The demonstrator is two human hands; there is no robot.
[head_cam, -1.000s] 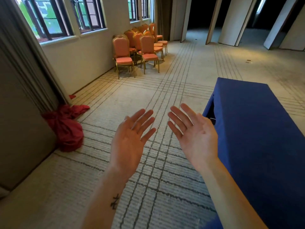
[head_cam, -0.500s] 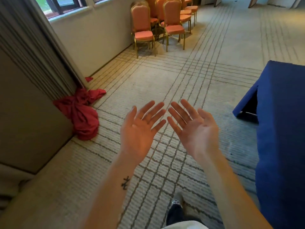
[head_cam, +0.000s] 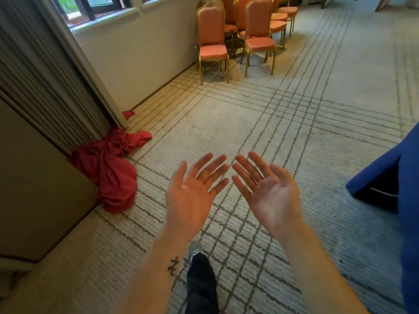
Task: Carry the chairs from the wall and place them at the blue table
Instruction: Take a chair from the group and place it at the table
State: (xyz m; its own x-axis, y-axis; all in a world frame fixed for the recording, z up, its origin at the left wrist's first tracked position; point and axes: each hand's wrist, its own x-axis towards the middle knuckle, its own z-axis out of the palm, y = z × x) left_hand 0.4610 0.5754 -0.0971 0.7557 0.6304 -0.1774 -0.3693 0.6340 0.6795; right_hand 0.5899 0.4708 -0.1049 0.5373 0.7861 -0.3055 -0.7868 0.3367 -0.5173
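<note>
So far nothing moved — head view | left hand (head_cam: 192, 196) and right hand (head_cam: 269, 193) spread wide, palms up, holding nothing | chairs (head_cam: 235, 35) clustered by the wall, well apart from the blue bench (head_cam: 408, 177) | no chair seen at the bench's visible corner — every carry seemingly left.

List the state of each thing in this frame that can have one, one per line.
left hand: open, palm up, empty
right hand: open, palm up, empty
chairs: upright, clustered by the wall, not yet moved
blue table: cloth-covered, no chair beside its visible corner
red cloth: crumpled on the floor
</note>
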